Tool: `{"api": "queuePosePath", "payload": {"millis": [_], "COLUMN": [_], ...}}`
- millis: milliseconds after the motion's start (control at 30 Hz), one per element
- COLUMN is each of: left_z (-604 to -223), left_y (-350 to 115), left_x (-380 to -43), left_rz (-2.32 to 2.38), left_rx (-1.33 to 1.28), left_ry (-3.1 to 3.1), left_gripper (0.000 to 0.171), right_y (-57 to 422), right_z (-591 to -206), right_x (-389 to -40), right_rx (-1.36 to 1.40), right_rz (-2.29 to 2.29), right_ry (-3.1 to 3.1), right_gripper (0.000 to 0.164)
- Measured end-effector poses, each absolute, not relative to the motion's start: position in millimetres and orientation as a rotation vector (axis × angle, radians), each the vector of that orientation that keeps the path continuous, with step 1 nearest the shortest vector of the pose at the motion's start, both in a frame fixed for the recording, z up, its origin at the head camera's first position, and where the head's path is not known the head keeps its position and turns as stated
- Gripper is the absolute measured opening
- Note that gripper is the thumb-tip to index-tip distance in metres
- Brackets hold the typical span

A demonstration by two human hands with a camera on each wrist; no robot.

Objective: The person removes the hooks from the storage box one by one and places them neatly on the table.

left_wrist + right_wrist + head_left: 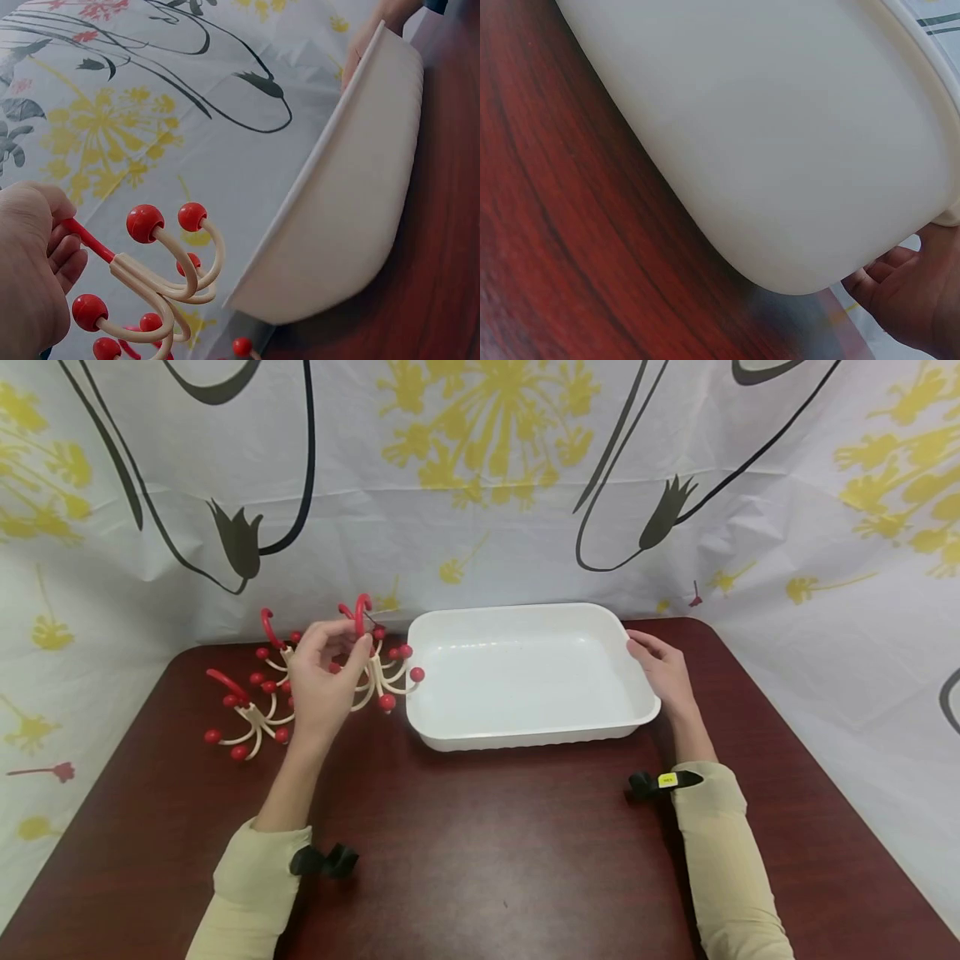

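A massager (377,675) with a red hooked handle and curved cream prongs tipped with red balls hangs from my left hand (321,681). The thumb and fingers pinch its handle, as the left wrist view also shows. Close to its right stands a white rectangular tray (528,681) with bare insides. At the tray's right end my right hand (666,672) grips the rim, thumb on top; its fingers (885,266) show beside the wall in the right wrist view. Another such massager (257,720) lies left of my left hand. One more (279,652) sits behind it, partly hidden by the hand.
Everything stands on a dark red-brown wooden table (480,843). A white cloth (487,552) with yellow and grey flower prints hangs behind the table's far edge. Another red hook tip (344,610) shows behind my left hand, its lower part hidden.
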State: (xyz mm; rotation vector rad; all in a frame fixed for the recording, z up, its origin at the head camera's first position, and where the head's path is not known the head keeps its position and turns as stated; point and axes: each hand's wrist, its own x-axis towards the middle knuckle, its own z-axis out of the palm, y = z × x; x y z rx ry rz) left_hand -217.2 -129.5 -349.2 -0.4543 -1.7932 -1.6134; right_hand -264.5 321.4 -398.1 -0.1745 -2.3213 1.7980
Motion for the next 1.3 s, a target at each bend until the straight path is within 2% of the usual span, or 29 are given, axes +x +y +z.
{"api": "queuePosePath", "payload": {"millis": [367,700,1033,1300], "left_z": [-360,-348,-355,-360], "left_y": [-149,-148,-156,-160], "left_x": [-215,-196,-194,-194], "left_rz": [-1.598,-1.544,-1.513,-1.477], "left_rx": [-0.398,-0.323,-0.306,-0.276], "left_ry": [-1.846,-1.928,-1.949,-1.981], "left_gripper": [0.019,0.018,0.019,0.019], "right_y": [321,336,321,320], "right_z": [-397,-422,-396,-395], "right_x": [-264,-283,-264,-263], "right_rx": [-0.193,-0.219,-0.22,-0.22], "right_rz": [1.796,1.803,1.784,1.779], "right_ry": [-2.33,-2.304,-2.341,-2.344], "right_gripper": [0.045,0.046,0.045,0.045]}}
